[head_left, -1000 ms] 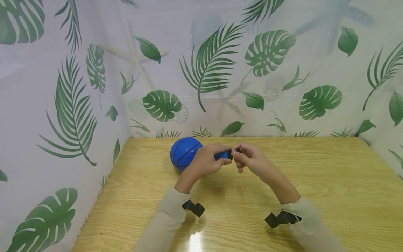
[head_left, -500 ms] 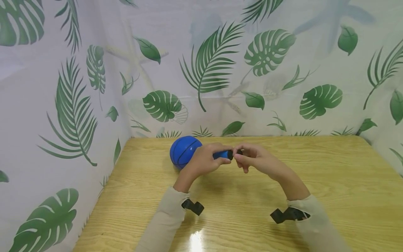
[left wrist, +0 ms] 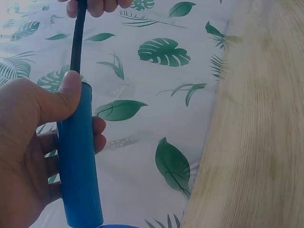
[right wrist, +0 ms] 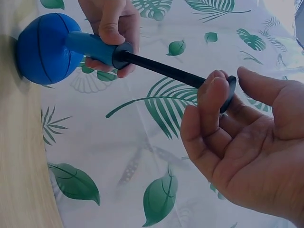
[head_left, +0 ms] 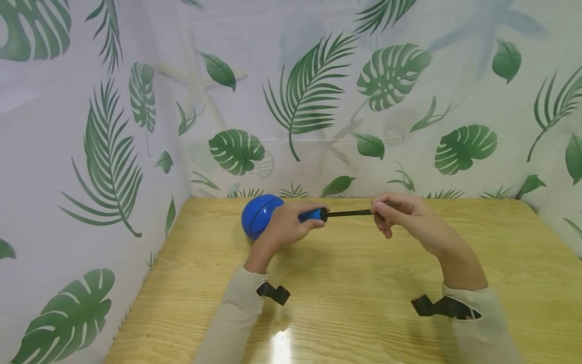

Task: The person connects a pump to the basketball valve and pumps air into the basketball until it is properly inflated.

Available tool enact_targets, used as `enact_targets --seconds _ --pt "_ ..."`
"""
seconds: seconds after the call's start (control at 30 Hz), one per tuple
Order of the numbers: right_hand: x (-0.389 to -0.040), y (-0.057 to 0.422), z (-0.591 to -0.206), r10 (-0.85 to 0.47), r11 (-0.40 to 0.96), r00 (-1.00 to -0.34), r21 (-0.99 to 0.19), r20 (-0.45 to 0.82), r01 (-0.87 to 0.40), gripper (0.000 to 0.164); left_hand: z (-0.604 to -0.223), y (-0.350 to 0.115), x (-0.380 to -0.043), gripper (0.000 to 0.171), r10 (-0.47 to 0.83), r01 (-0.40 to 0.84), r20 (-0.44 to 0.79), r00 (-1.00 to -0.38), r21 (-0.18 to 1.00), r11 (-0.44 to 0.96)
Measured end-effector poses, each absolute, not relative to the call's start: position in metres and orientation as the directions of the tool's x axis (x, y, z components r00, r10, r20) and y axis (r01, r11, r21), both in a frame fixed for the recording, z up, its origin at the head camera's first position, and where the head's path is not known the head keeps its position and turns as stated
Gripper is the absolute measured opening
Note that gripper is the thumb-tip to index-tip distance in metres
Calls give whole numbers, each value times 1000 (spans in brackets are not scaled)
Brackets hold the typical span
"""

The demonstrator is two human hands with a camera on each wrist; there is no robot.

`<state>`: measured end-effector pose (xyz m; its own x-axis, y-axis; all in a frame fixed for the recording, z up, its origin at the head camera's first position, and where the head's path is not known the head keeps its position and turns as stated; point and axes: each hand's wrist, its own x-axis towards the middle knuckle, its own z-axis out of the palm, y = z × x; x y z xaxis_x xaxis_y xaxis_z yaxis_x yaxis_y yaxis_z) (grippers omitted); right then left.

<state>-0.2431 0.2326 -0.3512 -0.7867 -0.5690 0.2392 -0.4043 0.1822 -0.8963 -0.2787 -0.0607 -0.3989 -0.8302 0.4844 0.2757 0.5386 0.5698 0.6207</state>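
Observation:
My left hand (head_left: 288, 222) grips the blue barrel of a small hand pump (left wrist: 78, 161), thumb along one side and fingers round the other. A black plunger rod (head_left: 349, 213) is drawn well out of the barrel. At its far end my right hand (head_left: 409, 217) holds the rod, with curled fingers hooked just in front of the black disc-shaped handle (right wrist: 231, 90). In the right wrist view the thumb stands apart from that disc. The barrel's other end meets a blue ball (right wrist: 50, 47) with black lines, partly hidden behind my left hand in the head view.
The ball sits near the back left of a wooden table (head_left: 341, 303). White sheeting with green leaves (head_left: 313, 96) rises behind and at the sides. Each sleeve has a black wrist camera (head_left: 274, 292) strapped on it.
My right hand has moved right, drawing the black plunger rod out of the barrel. My left hand, the barrel and the ball have shifted slightly left.

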Motion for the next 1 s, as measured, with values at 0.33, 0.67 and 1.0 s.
enact_targets --seconds 0.33,0.67,1.0 --pt "-247 225 -358 -531 124 -808 -920 256 -373 18 -400 -58 -279 36 487 543 274 -829 601 586" --pt "-252 199 -377 -546 161 -821 -942 164 -295 18 -402 -47 -276 33 526 600 311 -791 560 571" --pt "-254 176 -396 -520 158 -846 -960 118 -231 28 -407 -38 -273 36 552 642 338 -762 497 583"
